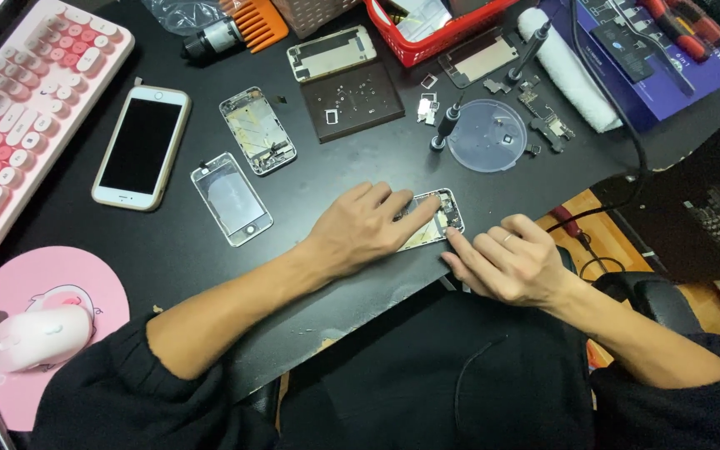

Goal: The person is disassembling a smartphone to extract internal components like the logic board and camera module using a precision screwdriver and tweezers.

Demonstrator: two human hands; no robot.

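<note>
An opened phone frame (443, 215) with bare inner parts lies at the near edge of the black table (168, 242). My left hand (364, 225) rests flat over its left half, fingertips pressing down on it. My right hand (506, 262) is at the table edge just right of the frame, index fingertip touching its lower right corner. Neither hand holds a tool.
Left of my hands lie a detached screen panel (231, 198), another gutted phone body (257, 130) and a whole white phone (142, 147). A screwdriver (445, 125) and clear round lid (487, 135) sit behind. A pink keyboard (22, 108), a mouse (39, 337) and a red basket (431, 29) surround them.
</note>
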